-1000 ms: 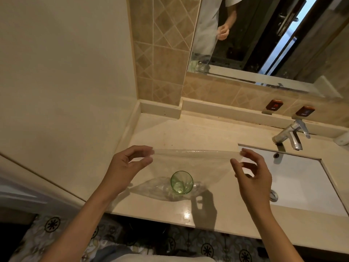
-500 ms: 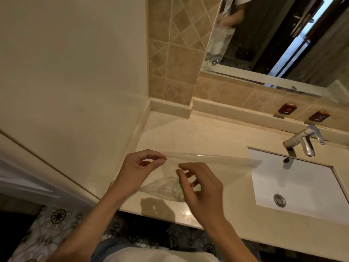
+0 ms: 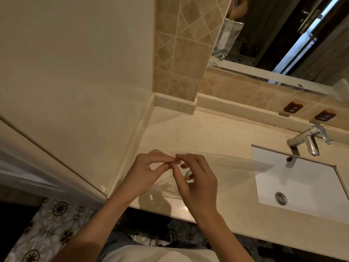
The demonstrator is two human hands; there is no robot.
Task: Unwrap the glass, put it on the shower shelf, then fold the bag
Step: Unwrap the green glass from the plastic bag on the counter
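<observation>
Head view, looking down over the beige table: left hand and right hand brought together just above its front edge, fingertips meeting. Left fingers pinched shut on the top edge of the clear bag, thumb against forefinger. Right fingers curled in and pinching the same edge right beside them, tips touching the left ones. Bag stretched out to the right from the pinch, its far corner hanging over the near left corner of the white sink, its crumpled lower end resting on the table under the hands. Green glass down inside the bag, on the table, mostly hidden behind the right hand, only part of the rim peeking out. Chrome tap behind the sink, mirror above on the tiled wall, patterned floor below the table's edge.
</observation>
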